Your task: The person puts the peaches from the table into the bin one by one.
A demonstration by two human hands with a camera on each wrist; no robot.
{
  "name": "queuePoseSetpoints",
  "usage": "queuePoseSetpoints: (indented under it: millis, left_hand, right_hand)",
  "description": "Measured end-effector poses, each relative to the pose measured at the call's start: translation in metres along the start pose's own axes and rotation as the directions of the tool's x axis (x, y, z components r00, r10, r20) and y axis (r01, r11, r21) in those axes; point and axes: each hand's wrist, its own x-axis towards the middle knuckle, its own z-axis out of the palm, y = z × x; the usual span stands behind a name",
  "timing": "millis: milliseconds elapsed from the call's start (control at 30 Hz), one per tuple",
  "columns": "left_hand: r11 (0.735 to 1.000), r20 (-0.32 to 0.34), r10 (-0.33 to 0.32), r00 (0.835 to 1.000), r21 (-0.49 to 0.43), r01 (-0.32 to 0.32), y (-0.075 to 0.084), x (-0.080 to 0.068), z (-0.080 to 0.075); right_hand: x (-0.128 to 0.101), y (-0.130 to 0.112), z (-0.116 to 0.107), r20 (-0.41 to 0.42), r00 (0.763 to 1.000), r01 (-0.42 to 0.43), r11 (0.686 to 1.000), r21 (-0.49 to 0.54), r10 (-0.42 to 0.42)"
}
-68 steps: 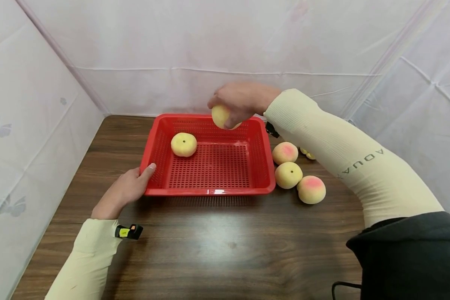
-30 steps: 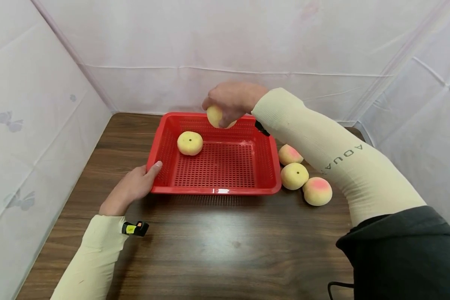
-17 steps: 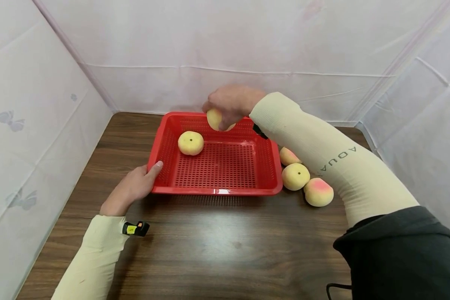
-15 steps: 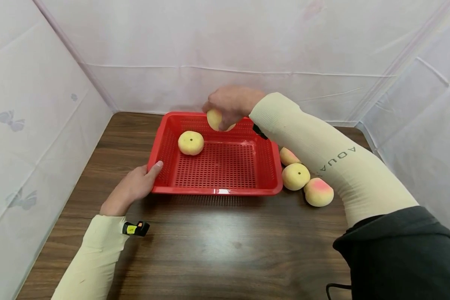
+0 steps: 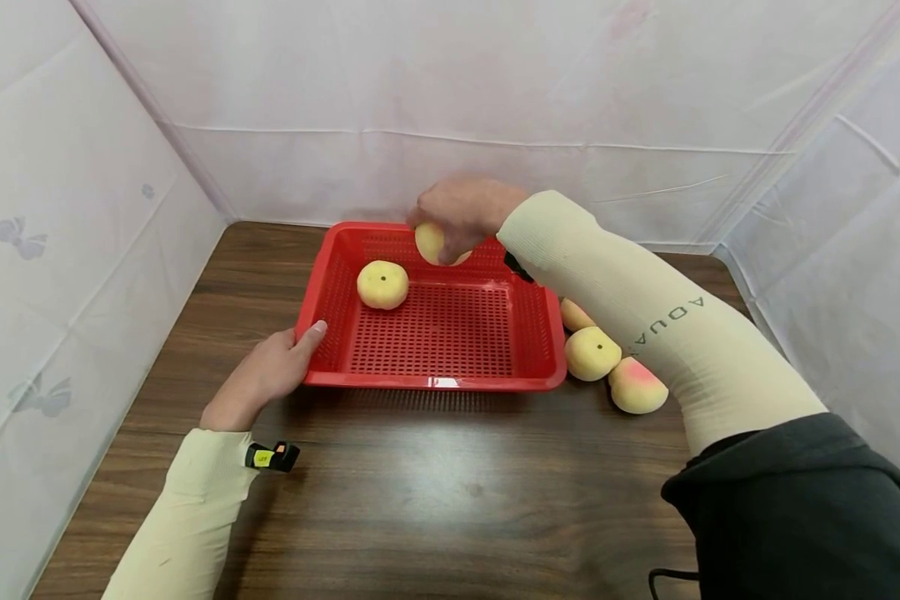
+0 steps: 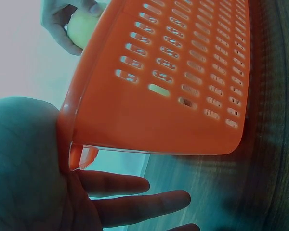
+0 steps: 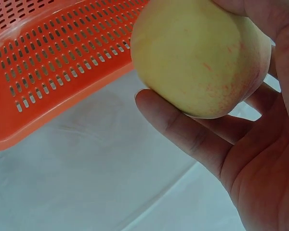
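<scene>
My right hand [image 5: 461, 215] holds a yellow peach [image 7: 197, 57] with a pink blush above the back part of a red plastic basket [image 5: 390, 380]. In the right wrist view, thumb and fingers [image 7: 183, 127] wrap round the fruit, just off the basket's wall. My left hand [image 5: 265, 372] grips the basket's left rim near the front corner, thumb over the edge; the left wrist view shows its fingers [image 6: 139, 209] stretched outside below the rim. A second peach [image 5: 382, 285] sits stem-end up inside the basket, toward the back left.
Right of the basket, several peaches lie on the dark wooden table [image 5: 450, 517]: a yellow one [image 5: 593, 354], a pink-topped one [image 5: 637, 387] and one partly hidden by my sleeve [image 5: 574, 315]. White cloth walls [image 5: 495, 75] stand behind and at both sides.
My right hand, with the peach, has shifted left relative to the basket and sunk slightly. The head view has shifted a little. The left hand stays on the rim.
</scene>
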Motion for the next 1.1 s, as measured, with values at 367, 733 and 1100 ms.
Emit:
queuePoseSetpoints:
  millis: [367, 733, 1100]
  left_hand:
    - [1.000, 0.008, -0.008, 1.000, 0.001, 0.008, 0.001, 0.000, 0.000]
    - [1.000, 0.013, 0.000, 1.000, 0.009, 0.000, 0.000, 0.002, -0.001]
    - [1.000, 0.002, 0.007, 1.000, 0.021, -0.007, -0.001, 0.001, 0.000]
  right_hand:
    - [0.001, -0.001, 0.008, -0.004, 1.000, -0.016, 1.000, -0.023, 0.016]
    - [0.004, 0.001, 0.012, -0.002, 1.000, -0.002, 0.999, -0.040, 0.002]
    - [0.010, 0.001, 0.019, 0.016, 1.000, -0.008, 0.999, -0.041, 0.009]
